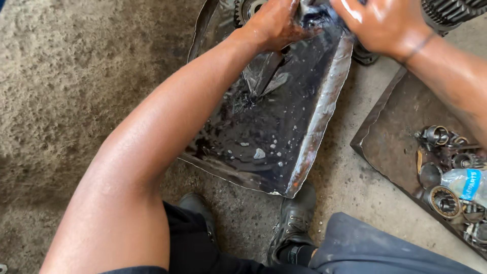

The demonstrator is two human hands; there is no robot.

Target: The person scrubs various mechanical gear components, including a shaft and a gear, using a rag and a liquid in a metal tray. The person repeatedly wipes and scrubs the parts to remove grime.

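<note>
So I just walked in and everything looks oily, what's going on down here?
A person crouches over a bent sheet-metal tray holding dark oily liquid flecked with foam. Both hands are wet: the left hand and the right hand grip a dark, soaked part at the tray's far end; what it is, I cannot tell. A second tray to the right holds bearings and a plastic bottle. Black boots stand on the concrete floor.

You crouch in a vehicle repair workshop: a rough, oil-stained concrete floor (66,101) lies under you, a battered sheet-metal tray (324,101) holds black, oily liquid, a second metal tray (395,132) carries worn bearings (445,202) and rings, and a toothed gear shaft (451,10) rests at the top edge.
</note>
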